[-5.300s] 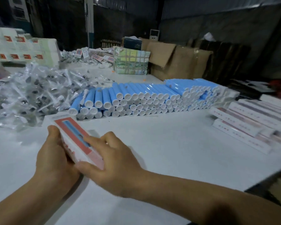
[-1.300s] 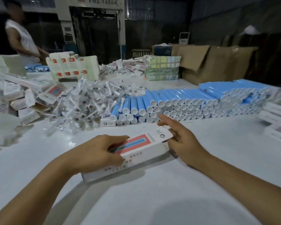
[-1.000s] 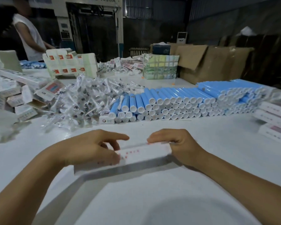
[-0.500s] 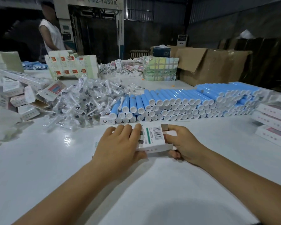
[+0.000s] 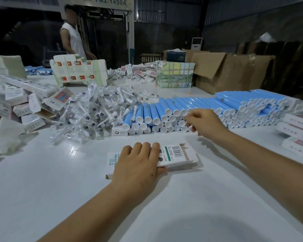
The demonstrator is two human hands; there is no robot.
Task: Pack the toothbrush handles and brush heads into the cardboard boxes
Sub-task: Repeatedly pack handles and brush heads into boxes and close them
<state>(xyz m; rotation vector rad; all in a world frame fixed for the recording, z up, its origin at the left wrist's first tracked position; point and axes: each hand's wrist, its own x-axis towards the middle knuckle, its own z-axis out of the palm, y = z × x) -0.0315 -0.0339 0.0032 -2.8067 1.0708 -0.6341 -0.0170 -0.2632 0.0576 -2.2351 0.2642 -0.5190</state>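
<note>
A white cardboard box [image 5: 175, 152] with a barcode lies flat on the white table [image 5: 59, 189], its right end flaps open. My left hand [image 5: 138, 165] holds it down, fingers across the top and thumb against the near side. My right hand [image 5: 205, 123] is at the long stack of blue toothbrush handles [image 5: 243, 105], fingers and thumb curled round the white end cap of one handle in the front row. A heap of brush heads in clear wrappers [image 5: 98, 109] lies left of the stack.
Closed white boxes [image 5: 297, 133] are lined up at the right edge. Loose and open boxes [image 5: 24, 105] are piled at the left. Behind stand a block of white cartons [image 5: 79, 70], a green patterned box [image 5: 175, 74], a brown carton [image 5: 226, 72] and a person [image 5: 72, 39].
The box was turned over to its barcode side and laid flat. My right hand left the box's right end and reached forward to the stack of blue handles. My left hand stays on the box.
</note>
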